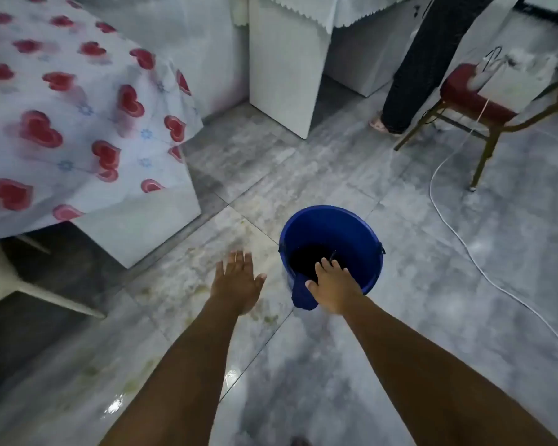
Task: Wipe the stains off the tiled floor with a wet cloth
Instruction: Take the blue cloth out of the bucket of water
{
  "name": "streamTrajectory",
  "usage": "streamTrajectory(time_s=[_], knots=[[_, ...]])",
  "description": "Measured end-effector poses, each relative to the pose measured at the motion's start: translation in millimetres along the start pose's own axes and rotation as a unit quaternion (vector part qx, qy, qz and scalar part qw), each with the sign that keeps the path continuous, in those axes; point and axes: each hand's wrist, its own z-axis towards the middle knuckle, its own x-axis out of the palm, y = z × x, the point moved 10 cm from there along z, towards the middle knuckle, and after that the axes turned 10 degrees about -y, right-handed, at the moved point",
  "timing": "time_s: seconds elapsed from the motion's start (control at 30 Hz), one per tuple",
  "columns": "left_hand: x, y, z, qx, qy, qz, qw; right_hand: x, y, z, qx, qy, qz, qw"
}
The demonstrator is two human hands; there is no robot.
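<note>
A blue bucket (351, 233) stands on the grey tiled floor (464, 284), dark water inside. A blue cloth (302, 296) hangs over its near rim. My right hand (334, 289) rests on the cloth at the rim, fingers reaching into the bucket and thumb against the cloth. My left hand (237, 281) hovers flat and open to the left of the bucket, above yellowish-green stains (187, 272) that run across the tiles toward me.
A table with a heart-print cloth (71, 117) stands at the left, a white chair leg (45, 294) under it. White cabinets (284, 66) are behind. A red chair (474, 101), a white cable (458, 233) and another person's leg (409, 75) are at the right.
</note>
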Motion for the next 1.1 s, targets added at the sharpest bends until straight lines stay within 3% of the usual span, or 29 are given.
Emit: streamTrajectory(time_s=[0.27, 0.4, 0.67, 0.9, 0.97, 1.1], knots=[[184, -42, 116, 0.111, -0.007, 0.087, 0.99, 176, -43, 109, 0.026, 0.013, -0.008, 1.0], [238, -53, 154, 0.156, -0.041, 0.118, 0.98, 220, -48, 140, 0.037, -0.045, 0.005, 0.998], [270, -52, 171, 0.24, -0.154, 0.108, 0.952, 228, -48, 140, -0.006, -0.273, 0.024, 0.962], [270, -51, 180, 0.278, -0.231, 0.117, 0.925, 213, -39, 124, -0.076, -0.429, 0.031, 0.899], [277, -40, 180, 0.269, -0.253, 0.125, 0.921, 220, -28, 119, -0.096, -0.453, 0.029, 0.886], [306, 3, 171, 0.179, -0.23, 0.089, 0.952, 233, 5, 103, -0.144, -0.458, 0.067, 0.875]])
